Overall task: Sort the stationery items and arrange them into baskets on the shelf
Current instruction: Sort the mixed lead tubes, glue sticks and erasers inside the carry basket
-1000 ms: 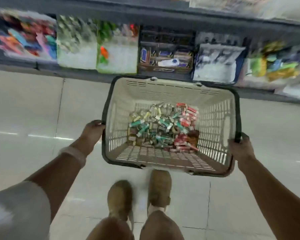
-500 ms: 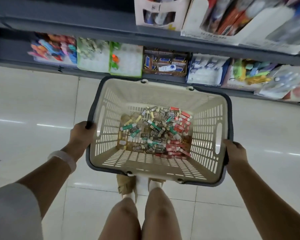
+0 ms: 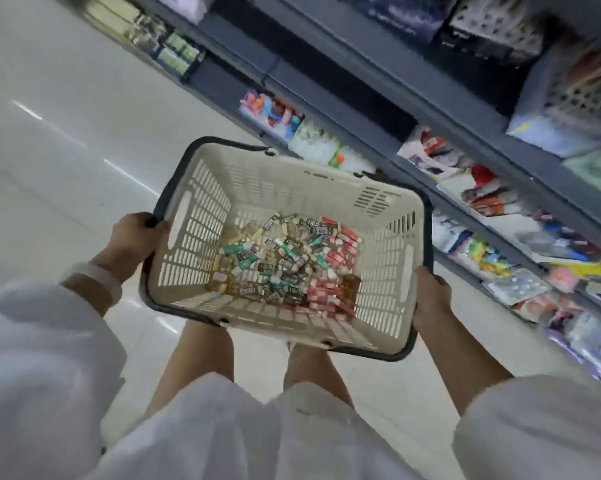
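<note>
I carry a cream plastic basket [image 3: 257, 181] with a dark rim in front of me, above my legs. My left hand [image 3: 132, 237] grips its left rim and my right hand [image 3: 430, 296] grips its right rim. On the basket's floor lies a heap of several small stationery items [image 3: 288, 261] in green, white, brown and red wrappers. The red ones lie mostly on the right side of the heap.
A dark grey store shelf [image 3: 361, 109] runs diagonally from the top middle to the right edge, its levels filled with colourful packaged goods [image 3: 275, 112]. Pale glossy floor tiles [image 3: 67, 150] spread to the left and below. The view is tilted and blurred.
The view has swung and tilted, so the shelf now runs diagonally on the right. The basket stays held at both sides and sits closer to my body.
</note>
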A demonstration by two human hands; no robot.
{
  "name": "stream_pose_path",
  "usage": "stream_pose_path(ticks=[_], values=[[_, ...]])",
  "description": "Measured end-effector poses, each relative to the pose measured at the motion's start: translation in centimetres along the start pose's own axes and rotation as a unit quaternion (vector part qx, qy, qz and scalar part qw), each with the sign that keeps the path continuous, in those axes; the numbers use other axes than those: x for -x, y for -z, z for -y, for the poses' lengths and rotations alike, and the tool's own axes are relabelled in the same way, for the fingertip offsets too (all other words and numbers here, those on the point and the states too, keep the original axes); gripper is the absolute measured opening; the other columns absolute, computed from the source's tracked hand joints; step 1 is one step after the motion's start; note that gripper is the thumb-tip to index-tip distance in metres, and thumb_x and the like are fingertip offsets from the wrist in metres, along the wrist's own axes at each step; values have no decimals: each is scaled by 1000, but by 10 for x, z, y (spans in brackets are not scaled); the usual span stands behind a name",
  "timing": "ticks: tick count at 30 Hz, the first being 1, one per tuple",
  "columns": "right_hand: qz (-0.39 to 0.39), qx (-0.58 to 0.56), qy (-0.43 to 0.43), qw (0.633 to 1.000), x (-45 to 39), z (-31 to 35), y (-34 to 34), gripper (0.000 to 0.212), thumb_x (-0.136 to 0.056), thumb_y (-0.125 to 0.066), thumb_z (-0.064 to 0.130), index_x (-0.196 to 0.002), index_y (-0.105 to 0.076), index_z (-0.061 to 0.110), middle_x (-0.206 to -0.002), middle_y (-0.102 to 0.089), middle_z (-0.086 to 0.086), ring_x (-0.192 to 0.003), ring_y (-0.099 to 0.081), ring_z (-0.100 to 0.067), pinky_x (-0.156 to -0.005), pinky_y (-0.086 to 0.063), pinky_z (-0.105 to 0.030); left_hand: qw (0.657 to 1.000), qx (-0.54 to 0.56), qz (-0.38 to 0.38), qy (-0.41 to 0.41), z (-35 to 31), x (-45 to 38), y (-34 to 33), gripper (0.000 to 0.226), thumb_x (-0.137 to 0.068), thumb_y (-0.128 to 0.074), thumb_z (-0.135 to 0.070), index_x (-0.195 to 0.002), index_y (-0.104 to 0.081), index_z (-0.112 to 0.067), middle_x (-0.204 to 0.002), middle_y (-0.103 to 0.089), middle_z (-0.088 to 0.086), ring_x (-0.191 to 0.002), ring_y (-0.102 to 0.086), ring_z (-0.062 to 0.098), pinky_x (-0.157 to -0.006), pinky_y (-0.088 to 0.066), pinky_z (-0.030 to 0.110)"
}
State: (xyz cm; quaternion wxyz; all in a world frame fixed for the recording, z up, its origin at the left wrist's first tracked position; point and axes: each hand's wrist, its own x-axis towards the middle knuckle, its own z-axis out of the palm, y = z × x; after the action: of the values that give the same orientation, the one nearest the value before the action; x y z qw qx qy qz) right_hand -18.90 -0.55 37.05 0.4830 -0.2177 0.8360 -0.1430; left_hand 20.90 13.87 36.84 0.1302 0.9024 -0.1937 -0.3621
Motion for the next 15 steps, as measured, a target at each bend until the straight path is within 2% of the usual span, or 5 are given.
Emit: stream_pose_path(ticks=[3,6,11,13,15], values=[[5,41,73,996,32,50,-72,20,-89,-53,22,-106,-55,13,-95,-52,-7,-85,-49,-21,-74,-39,-30,993,100,-19,66,45,-23,48,14,-85,-56,-15,-89,-64,-4,-84,-61,13,-77,-55,26,-70,-45,35],[28,130,118,984,74,97,-149,34,-87,-53,26,-115,-58,8,-83,-52,-2,-72,-50,-18,-74,-40,-29,977,177,-33,112,89,-52,97,23,-85,-55,-11,-98,-63,6,-88,-60,15,-80,-55,26,-74,-47,42],[59,164,167,970,156,167,-284,22,-77,-59,30,-89,-59,12,-92,-62,-12,-76,-58,-24,-73,-51,-35,944,272,-84,168,138,-100,185,12,-85,-50,-8,-91,-59,-7,-83,-59,10,-69,-55,24,-55,-43,25],[79,172,176,966,186,193,-332,19,-76,-60,28,-82,-58,11,-92,-63,-13,-76,-60,-26,-77,-53,-40,932,297,-108,179,149,-122,220,11,-85,-48,-9,-90,-58,-9,-79,-58,8,-66,-54,21,-58,-43,27],[101,169,192,962,213,218,-380,15,-79,-59,22,-70,-55,10,-85,-62,-13,-70,-59,-24,-74,-52,-40,919,315,-133,196,160,-144,254,10,-85,-47,-10,-89,-57,-10,-76,-58,5,-66,-54,21,-64,-44,30]])
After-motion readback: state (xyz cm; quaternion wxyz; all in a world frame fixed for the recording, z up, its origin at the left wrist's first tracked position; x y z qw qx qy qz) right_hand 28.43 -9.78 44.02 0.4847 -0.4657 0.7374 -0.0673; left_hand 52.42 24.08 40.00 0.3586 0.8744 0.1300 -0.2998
